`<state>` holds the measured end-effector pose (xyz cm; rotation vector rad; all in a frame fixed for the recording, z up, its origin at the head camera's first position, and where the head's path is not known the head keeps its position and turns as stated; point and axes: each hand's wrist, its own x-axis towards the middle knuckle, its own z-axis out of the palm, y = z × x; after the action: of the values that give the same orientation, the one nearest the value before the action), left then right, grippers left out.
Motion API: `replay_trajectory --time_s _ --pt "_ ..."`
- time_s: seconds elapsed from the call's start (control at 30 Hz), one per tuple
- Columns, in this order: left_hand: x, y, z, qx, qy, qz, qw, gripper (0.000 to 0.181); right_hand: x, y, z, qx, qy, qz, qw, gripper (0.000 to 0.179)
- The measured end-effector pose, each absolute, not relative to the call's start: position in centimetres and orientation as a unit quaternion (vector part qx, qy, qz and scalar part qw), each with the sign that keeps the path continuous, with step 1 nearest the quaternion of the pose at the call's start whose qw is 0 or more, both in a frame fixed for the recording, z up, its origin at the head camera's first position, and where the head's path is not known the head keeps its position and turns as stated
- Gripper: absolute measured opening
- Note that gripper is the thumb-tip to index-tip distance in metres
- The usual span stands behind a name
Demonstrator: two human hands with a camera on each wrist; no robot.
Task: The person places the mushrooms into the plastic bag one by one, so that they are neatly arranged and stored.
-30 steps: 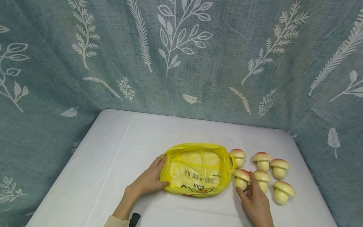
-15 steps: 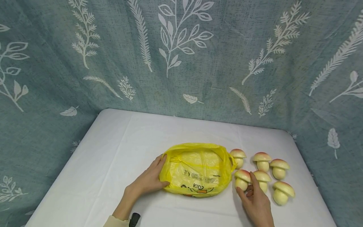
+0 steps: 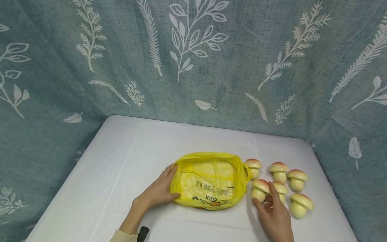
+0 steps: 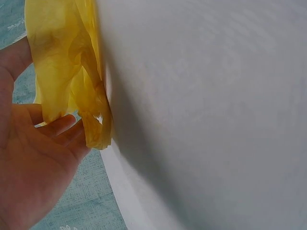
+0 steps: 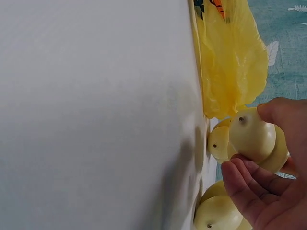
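A yellow plastic bag [image 3: 208, 181] with printed lettering sits on the white table, its mouth spread wide towards the head camera. My left hand [image 3: 160, 190] holds its left side, thumb low and fingers at the upper rim; in the left wrist view the fingers [image 4: 60, 125] curl about the thin yellow film. To the bag's right, my right hand [image 3: 273, 215] pinches a mushroom model [image 3: 260, 190], cream with a reddish cap, between thumb and fingers. In the right wrist view the round stem end of this mushroom [image 5: 254, 136] stands off the tabletop.
Several matching mushrooms stand around the right hand: one mushroom [image 3: 253, 168] touches the bag's handle side, another mushroom [image 3: 281, 190] is right behind the fingers, and one mushroom [image 3: 301, 205] lies farthest right. A teal leaf-patterned curtain [image 3: 193, 97] hangs behind the table [image 3: 142, 144].
The right hand has raised the pinched mushroom slightly and shifted it a little right. The left hand and the bag have stayed in place.
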<state>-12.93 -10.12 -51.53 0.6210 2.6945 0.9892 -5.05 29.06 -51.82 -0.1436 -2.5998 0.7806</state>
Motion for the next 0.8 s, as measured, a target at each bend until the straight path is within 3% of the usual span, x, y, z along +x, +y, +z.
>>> replay_trajectory --time_s 0.8 --pt "-12.9 -10.1 -51.6 0.210 0.913 0.335 0.100 0.100 -6.0 27.4 -49.8 0.022 -0.913 0.317 0.254 0.088"
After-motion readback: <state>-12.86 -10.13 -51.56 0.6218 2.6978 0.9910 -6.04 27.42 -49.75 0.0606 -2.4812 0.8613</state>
